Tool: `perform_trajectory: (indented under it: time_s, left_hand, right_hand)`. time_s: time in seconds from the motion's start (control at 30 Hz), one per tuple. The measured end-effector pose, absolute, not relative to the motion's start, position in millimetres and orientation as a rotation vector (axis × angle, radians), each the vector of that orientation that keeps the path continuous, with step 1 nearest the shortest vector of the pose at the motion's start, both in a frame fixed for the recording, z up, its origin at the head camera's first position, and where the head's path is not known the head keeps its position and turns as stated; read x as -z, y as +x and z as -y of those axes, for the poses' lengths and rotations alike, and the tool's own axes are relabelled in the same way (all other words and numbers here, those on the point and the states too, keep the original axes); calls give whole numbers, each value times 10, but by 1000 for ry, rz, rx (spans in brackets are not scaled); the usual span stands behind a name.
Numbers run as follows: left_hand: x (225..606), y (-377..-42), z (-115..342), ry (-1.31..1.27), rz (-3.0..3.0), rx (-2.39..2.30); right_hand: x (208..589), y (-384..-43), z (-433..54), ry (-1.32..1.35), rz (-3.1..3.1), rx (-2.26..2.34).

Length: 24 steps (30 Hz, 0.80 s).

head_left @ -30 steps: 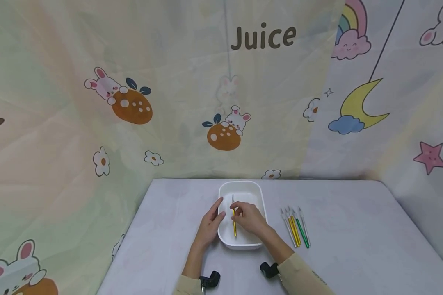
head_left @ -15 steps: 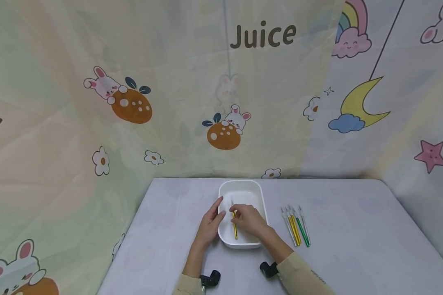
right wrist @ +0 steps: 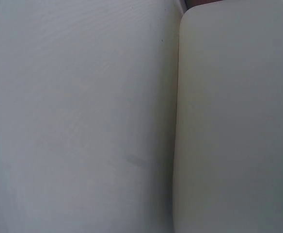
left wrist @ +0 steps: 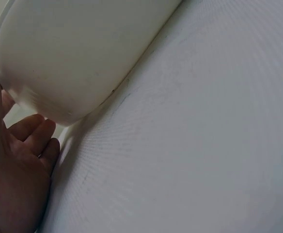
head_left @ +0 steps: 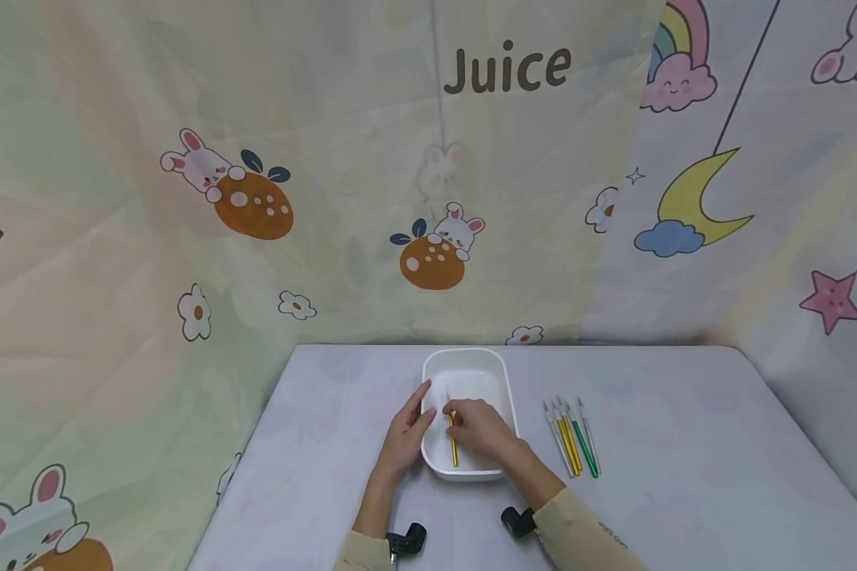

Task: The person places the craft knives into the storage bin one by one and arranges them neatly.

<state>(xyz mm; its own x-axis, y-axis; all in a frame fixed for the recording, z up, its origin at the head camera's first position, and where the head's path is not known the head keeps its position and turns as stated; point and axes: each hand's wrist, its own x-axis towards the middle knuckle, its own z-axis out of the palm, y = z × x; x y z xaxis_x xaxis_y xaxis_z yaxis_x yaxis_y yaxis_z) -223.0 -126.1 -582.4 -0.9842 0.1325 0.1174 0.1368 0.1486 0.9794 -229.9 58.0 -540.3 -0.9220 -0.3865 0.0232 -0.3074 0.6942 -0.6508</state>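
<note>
A shallow white plastic tray point(head_left: 471, 468) stands on the table in the head view. My left hand point(head_left: 401, 432) holds its left side, with the thumb at the rim; in the left wrist view, fingers point(left wrist: 42, 136) of that hand bend against the outer wall. Over the tray, my right hand point(head_left: 480, 427) pinches a thin yellow pen-like stick point(head_left: 455, 454) with a pale pointed end. Its lower end points toward me, and the fingers cover its middle. The right wrist view shows the tray's outer wall point(right wrist: 238, 116), but not the pinching fingers.
Right of the tray lies a row of several similar thin sticks point(head_left: 571, 440), silver, yellow and green, pale points away from me. The table point(head_left: 685, 476) has a whitish cover. Behind it hangs a printed cloth point(head_left: 357, 159). A black wrist camera point(head_left: 518, 522) sits near the right sleeve.
My right hand has shifted slightly toward me with the yellow pen-like stick, whose lower end sits nearer the tray's front. The left hand and the tray look unmoved.
</note>
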Motion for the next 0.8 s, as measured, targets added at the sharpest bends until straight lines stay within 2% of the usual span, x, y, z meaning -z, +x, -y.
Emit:
perform_trajectory:
  time_s: [0.8]
  left_hand:
    - [5798, -2210, 1263, -294, 2360, 2037]
  right_hand:
    - [5390, -2258, -526, -573, -2829, 897]
